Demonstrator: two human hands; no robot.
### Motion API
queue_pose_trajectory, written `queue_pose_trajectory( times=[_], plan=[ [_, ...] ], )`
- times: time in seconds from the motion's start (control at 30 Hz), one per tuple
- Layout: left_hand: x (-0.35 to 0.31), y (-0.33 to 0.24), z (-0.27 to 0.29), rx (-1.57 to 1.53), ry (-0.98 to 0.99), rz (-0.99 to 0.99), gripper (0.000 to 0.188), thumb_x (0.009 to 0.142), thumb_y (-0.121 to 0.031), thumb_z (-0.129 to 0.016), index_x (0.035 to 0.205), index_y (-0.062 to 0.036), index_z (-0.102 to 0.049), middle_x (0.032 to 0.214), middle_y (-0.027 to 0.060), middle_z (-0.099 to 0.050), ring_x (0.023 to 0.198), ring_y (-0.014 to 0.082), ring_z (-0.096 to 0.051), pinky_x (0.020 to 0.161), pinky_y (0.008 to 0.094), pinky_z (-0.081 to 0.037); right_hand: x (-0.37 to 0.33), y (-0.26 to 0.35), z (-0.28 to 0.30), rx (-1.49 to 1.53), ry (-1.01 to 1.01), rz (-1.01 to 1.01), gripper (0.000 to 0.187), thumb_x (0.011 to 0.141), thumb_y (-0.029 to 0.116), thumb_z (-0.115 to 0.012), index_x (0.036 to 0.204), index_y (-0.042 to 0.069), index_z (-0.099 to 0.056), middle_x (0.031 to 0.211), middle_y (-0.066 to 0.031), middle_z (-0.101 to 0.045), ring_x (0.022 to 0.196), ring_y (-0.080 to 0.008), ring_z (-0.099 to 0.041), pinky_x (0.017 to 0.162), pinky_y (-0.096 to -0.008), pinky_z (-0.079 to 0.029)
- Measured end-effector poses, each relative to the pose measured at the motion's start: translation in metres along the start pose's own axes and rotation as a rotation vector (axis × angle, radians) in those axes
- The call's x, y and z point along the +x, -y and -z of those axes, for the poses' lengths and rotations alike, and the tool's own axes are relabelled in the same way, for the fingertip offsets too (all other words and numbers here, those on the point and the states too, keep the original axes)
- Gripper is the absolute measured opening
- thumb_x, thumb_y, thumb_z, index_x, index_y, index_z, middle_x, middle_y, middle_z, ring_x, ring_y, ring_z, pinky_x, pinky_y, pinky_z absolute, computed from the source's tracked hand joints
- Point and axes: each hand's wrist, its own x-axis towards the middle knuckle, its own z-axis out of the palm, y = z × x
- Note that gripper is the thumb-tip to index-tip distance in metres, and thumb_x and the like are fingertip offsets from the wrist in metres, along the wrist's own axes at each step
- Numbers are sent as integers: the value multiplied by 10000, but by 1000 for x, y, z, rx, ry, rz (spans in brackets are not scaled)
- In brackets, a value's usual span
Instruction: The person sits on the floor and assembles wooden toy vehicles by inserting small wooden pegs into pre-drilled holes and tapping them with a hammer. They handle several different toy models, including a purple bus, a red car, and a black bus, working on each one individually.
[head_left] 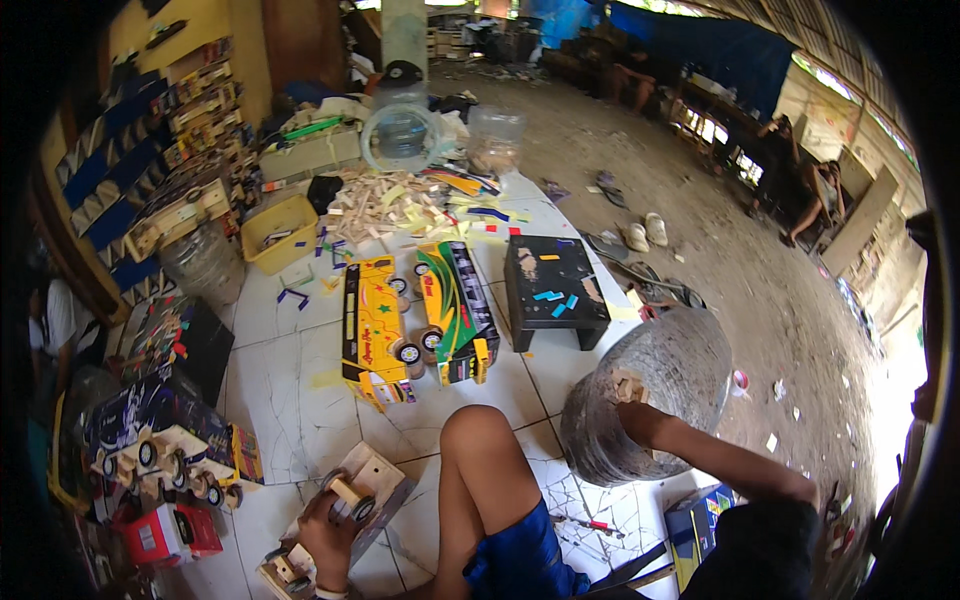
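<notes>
My left hand (pixel 325 540) is closed round an upturned wooden toy truck (pixel 370 472) at the lower left. Its bare wood underside faces up, with axle blocks and a dark wheel showing. My right arm reaches over to a large clear plastic jug (pixel 670 370) lying on its side. My right hand (pixel 638 425) is at the jug's opening, by small wooden pieces (pixel 627 384); its fingers are hidden. Ahead of my bent knee, a yellow toy truck (pixel 378 320) and a green, yellow and black toy truck (pixel 455 310) lie on their sides, wheels facing each other.
A black stool (pixel 555 290) with coloured scraps stands right of the trucks. Behind are a wood-piece heap (pixel 390 205) and a yellow basin (pixel 275 235). More toy trucks (pixel 170 440) crowd the left. Slippers (pixel 645 232) lie on the dirt floor; people (pixel 815 200) sit far right.
</notes>
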Motion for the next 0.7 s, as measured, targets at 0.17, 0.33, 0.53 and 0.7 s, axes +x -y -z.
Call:
queue_pose_trajectory(
  times=[0.17, 0.33, 0.53, 0.7],
  plan=[
    [6, -17, -15, -37, -77, 95, 370, 641, 12, -792, 996, -12, -691, 988, 195, -694, 933, 418, -671, 833, 481, -527, 4, -19, -11, 18, 32, 5, 192, 834, 26, -644, 939, -95, -750, 1005, -302, -749, 934, -397, -767, 769, -454, -620],
    [2, -16, -17, 16, -136, 24, 383, 670, -14, -832, 1023, -30, -683, 1018, 183, -707, 905, 401, -685, 797, 478, -546, 29, -55, -52, 61, 77, 168, 189, 809, 23, -698, 943, -100, -750, 1040, -292, -750, 937, -375, -769, 755, -459, -613],
    [5, -23, -13, 30, -153, 23, 426, 690, -67, -869, 1079, -57, -696, 1031, 175, -734, 922, 380, -720, 808, 466, -568, 28, -67, -54, -65, -43, -10, 266, 852, 25, -643, 1084, -73, -729, 1029, -298, -729, 1013, -434, -741, 825, -475, -614],
    [4, -6, -13, 34, -36, 102, 464, 751, -131, -843, 1188, -76, -700, 1126, 187, -737, 1012, 378, -721, 866, 453, -565, 62, -104, -64, -117, 61, 196, 387, 833, 66, -683, 1208, -25, -705, 1296, -338, -650, 1115, -497, -692, 927, -518, -592]
  ],
)
